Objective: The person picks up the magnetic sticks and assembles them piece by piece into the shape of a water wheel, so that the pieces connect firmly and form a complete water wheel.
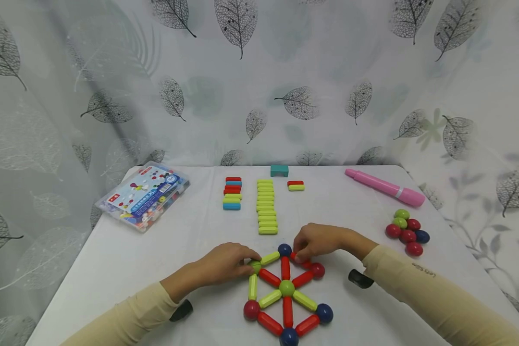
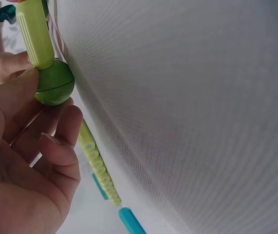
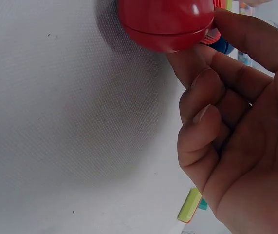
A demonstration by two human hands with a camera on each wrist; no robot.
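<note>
A flat wheel of magnetic rods and balls lies on the table, with a green hub ball (image 1: 287, 288) and spokes of red and lime rods. My left hand (image 1: 225, 263) pinches the green ball (image 2: 56, 83) at the wheel's upper left, a lime rod (image 2: 35, 34) attached to it. At the upper right, my right hand (image 1: 317, 241) pinches a red rod (image 1: 306, 264) between the top blue ball (image 1: 284, 250) and a red ball (image 1: 317, 270). That red ball looms large in the right wrist view, beside the thumb and fingers. Another red ball (image 1: 252, 310) and two blue balls form the lower rim.
Beyond the wheel stand a column of lime rods (image 1: 266, 211), a shorter mixed column (image 1: 232, 194) and a red-and-lime pair (image 1: 296, 186). A teal block (image 1: 279, 170) is at the back. A parts box (image 1: 143, 194) lies left; a pink marker (image 1: 385, 187) and loose balls (image 1: 407, 235) lie right.
</note>
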